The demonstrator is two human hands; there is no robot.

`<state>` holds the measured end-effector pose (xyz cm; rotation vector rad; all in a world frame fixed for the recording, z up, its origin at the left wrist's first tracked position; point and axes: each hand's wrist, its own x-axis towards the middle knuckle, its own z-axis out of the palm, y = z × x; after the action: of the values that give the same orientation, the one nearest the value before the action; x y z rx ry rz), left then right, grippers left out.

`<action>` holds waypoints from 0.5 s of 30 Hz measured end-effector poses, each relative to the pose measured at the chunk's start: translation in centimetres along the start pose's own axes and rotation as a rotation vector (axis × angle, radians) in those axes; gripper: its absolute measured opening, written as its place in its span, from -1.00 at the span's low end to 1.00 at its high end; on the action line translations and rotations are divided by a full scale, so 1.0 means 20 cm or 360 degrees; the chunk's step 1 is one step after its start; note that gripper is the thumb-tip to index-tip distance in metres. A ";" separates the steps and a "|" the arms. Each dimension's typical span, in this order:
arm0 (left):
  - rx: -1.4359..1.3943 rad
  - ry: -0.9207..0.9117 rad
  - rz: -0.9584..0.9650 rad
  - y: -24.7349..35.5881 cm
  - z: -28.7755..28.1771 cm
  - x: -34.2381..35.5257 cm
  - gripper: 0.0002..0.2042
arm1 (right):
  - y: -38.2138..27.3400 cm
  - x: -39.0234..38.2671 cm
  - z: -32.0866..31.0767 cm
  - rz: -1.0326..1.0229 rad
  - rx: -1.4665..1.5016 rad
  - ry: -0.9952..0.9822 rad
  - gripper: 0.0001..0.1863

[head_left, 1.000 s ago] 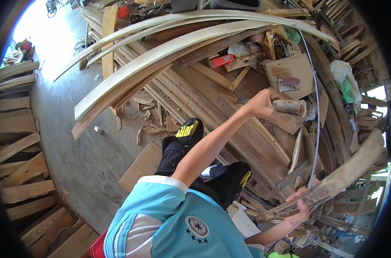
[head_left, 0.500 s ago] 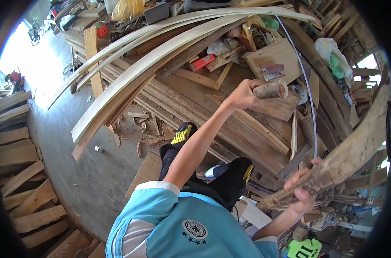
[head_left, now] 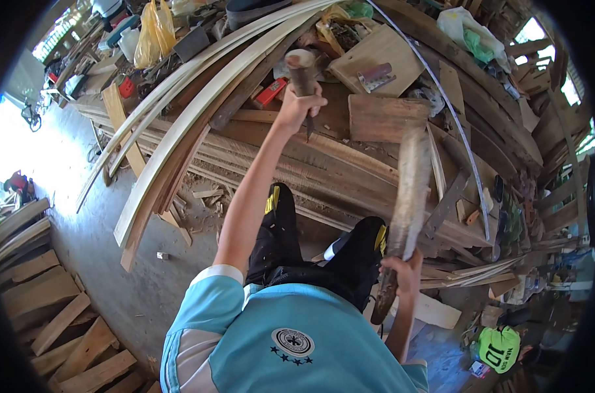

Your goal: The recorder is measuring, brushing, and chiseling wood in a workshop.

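Observation:
My left hand [head_left: 300, 110] is closed around a chisel with a thick, worn wooden handle [head_left: 300, 75]. Its handle end points up and away, and a narrow dark blade shows below the fist, over the wood pile. My right hand [head_left: 405, 270], near my right knee, grips the lower part of a long rough piece of wood [head_left: 410, 190], which stands up away from me and is smeared by motion. Close to the top of that piece lies a brown wooden block [head_left: 384, 119] on the stacked boards [head_left: 336, 173].
Long pale curved strips [head_left: 199, 108] arch across the stack at left. A purple perforated tube [head_left: 377, 77] lies on a flat board, beside a red box [head_left: 270, 93]. A tape measure's strip [head_left: 456, 118] runs down the right. Cut wood pieces [head_left: 65, 321] line the floor at left.
My left hand has swung left and turned the chisel upright. The long wood piece in my right hand has swung left, from slanting rightward to nearly upright. My view has shifted right.

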<state>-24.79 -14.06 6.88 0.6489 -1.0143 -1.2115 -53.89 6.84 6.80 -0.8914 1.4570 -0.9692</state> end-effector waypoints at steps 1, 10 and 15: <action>0.0012 -0.0008 -0.0003 0.01 -0.03 0.00 -0.84 | 0.06 0.02 0.00 0.0091 -0.0080 -0.0015 -0.68; 0.0143 -0.0010 -0.0135 -0.03 0.08 0.07 -0.84 | 0.43 0.14 0.04 0.0068 -0.0535 0.0139 -0.54; 0.0435 -0.0062 -0.0214 -0.11 0.20 0.16 -0.76 | 0.45 0.15 0.02 0.0082 -0.0615 0.0121 -0.45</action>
<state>-29.23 -17.31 7.71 0.9218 -1.1961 -1.2160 -53.85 7.33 -2.63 -1.0966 1.7589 -0.6993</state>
